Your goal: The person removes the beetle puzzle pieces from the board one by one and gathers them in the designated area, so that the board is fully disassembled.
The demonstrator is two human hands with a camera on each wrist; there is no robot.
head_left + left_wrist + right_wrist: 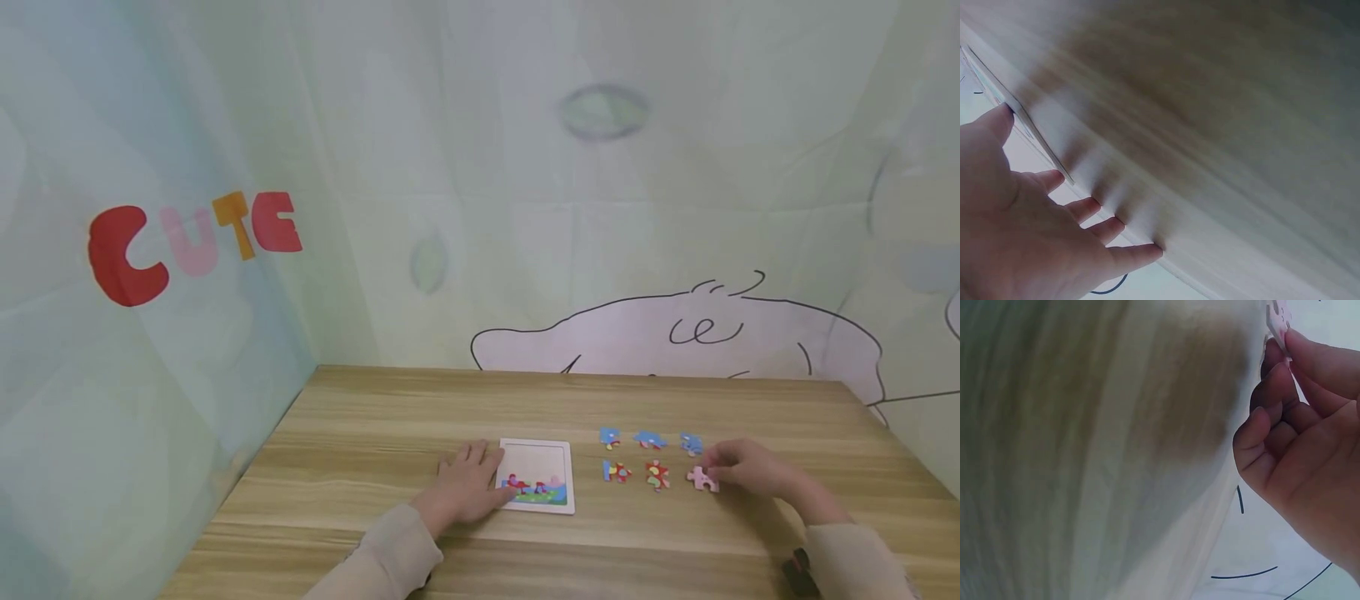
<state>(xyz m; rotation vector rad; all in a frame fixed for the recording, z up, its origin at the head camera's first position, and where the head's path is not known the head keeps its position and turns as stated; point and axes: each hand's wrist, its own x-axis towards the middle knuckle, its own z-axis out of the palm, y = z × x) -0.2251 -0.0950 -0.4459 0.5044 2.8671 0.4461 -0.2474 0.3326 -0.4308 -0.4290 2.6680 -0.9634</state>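
My left hand [467,486] lies with fingers spread on the left edge of a square puzzle board [534,457]; in the left wrist view its thumb and index finger touch the board's edge. Along the board's bottom runs a strip of coloured picture. To the right, my right hand [753,469] pinches a pink puzzle piece [702,478] between thumb and fingers, low over the table. The same piece [1279,325] shows at the fingertips in the right wrist view, the other fingers curled. Nearby lie blue pieces [649,439] and red-and-yellow pieces [657,475].
The loose pieces lie in two rows between the board and my right hand. The wooden table [360,467] ends at a printed curtain [450,275] at the back and left. A small dark object [799,573] shows beside the right sleeve.
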